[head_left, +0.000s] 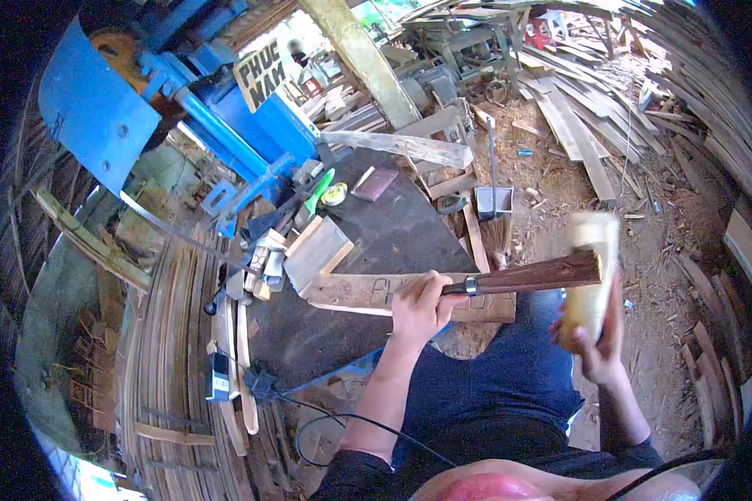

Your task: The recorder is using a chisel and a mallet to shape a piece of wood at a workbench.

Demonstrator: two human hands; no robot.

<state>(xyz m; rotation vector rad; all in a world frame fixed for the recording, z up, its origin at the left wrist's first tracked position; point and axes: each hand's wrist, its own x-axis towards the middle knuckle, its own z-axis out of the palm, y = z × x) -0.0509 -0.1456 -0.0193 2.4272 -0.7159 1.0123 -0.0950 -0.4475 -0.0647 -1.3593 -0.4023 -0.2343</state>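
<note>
1. Table (384, 209): carries the board (342, 290).
2. Board: lies across the table, right end past its edge. I judge the step in hand to be chiselling it.
3. Block (591, 302): blurred; I have the right hand (602, 355) clamped on it, beside the butt of the chisel (535, 275). Contact: I cannot tell.
4. Chisel: I have the left hand (422, 306) closed around it above the board; tip hidden. The next move, I judge, calls for a steady left grip and a square strike.
</note>
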